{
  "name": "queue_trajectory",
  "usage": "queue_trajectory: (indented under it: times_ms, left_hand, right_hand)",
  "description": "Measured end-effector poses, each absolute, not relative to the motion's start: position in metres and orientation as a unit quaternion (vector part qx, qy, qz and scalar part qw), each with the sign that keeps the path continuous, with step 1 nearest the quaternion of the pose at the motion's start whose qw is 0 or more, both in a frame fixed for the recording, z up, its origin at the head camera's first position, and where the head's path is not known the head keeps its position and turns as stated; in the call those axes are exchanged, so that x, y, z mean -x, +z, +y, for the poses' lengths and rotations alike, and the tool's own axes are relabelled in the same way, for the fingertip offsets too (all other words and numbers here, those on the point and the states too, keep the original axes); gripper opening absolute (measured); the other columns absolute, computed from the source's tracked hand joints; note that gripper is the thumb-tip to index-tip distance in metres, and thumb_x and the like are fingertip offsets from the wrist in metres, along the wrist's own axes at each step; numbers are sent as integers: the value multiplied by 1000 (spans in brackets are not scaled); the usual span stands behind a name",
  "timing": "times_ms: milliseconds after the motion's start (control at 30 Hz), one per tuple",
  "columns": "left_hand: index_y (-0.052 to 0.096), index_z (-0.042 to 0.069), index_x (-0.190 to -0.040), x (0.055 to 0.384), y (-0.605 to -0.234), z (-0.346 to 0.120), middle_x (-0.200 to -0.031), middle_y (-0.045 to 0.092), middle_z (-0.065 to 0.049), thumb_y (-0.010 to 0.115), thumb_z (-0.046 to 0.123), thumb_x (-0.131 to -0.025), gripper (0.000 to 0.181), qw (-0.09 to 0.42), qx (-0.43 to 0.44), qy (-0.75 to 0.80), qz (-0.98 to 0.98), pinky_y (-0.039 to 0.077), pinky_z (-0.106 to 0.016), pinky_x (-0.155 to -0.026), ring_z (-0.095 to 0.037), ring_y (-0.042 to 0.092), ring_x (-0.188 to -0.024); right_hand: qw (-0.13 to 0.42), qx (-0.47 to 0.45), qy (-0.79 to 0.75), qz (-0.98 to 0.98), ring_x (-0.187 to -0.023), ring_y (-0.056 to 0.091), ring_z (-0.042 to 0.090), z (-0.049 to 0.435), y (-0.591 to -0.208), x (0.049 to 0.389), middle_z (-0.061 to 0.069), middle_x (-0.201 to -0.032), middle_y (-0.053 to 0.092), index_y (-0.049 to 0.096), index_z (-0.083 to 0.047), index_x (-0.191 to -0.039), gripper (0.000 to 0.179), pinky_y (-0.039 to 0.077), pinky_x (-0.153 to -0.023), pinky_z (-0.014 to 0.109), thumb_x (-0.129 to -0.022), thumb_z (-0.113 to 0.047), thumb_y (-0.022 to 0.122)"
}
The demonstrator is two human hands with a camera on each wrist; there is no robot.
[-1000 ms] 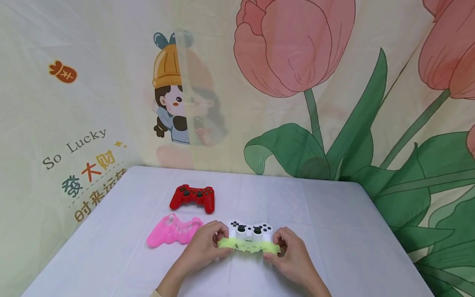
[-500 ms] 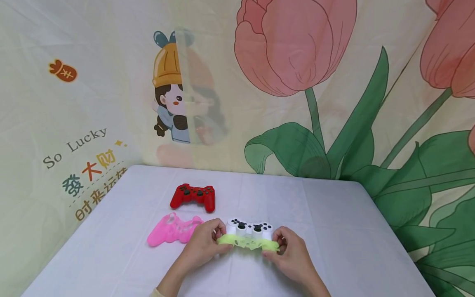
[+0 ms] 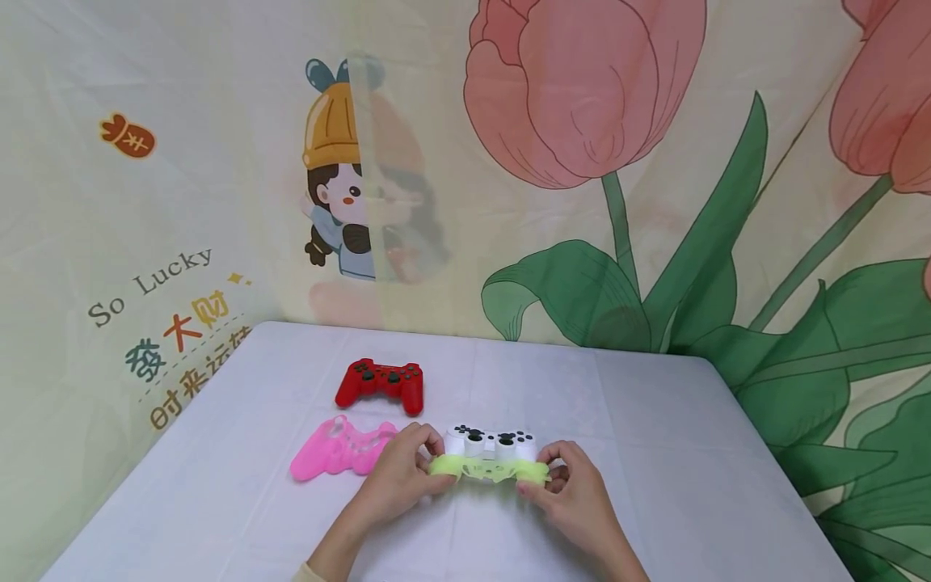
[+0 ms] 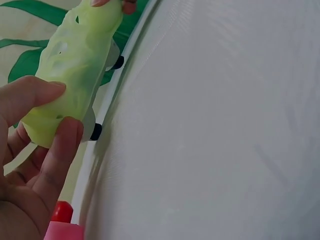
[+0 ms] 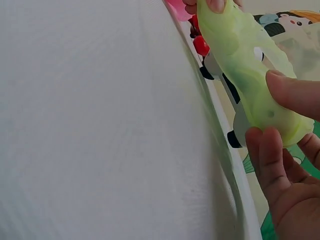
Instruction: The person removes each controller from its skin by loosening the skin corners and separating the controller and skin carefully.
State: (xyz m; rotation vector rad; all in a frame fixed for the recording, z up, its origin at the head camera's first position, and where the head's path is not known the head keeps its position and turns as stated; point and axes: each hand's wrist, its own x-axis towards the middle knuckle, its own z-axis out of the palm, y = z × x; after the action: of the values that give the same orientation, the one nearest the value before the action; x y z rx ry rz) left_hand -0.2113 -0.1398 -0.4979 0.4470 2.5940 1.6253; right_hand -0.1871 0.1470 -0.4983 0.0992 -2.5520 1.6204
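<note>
A white game controller with black sticks and buttons is held between both hands in the head view. Its near side and grips sit inside a yellow-green silicone cover, while the button face shows bare above it. My left hand pinches the covered left grip, thumb on the near side. My right hand pinches the covered right grip in the same way. In the left wrist view the translucent cover wraps the grips, and the black shoulder triggers stick out past its edge.
A red controller lies toward the back left of the white table. Nearer, a pink silicone cover lies beside my left hand, which partly hides it. A printed curtain hangs behind the table.
The controller has tipped so its top face shows less and the cover's near side shows more. Both hands keep their hold on the grips; the head view has shifted slightly.
</note>
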Motion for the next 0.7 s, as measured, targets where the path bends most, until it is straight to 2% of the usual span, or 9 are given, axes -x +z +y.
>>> queue_trajectory:
  times_ms: [200,400,700]
  left_hand:
    - [60,16,-101,212,-500,-140,-93,63,-3,94,23,-80,40,45,-112,529,840,54,-30,-58,-17,63,-75]
    - [62,17,-100,212,-500,-141,-96,65,-1,94,28,-79,40,48,-101,530,840,54,-31,-61,-18,64,-80]
    - [64,16,-99,211,-499,-141,-93,64,-1,95,28,-78,39,55,-90,541,834,50,-26,-60,-14,60,-74]
  right_hand:
    - [24,-22,539,-842,-71,61,13,150,-500,190,6,-100,62,57,-11,-101,49,53,-60,24,-74,-9,97]
    - [20,-20,529,-848,-70,55,12,154,-500,190,3,-84,60,58,-11,-100,47,47,-62,22,-74,-11,98]
    - [11,-20,531,-847,-68,48,11,155,-500,191,1,-78,54,60,-9,-97,44,39,-59,21,-74,-13,97]
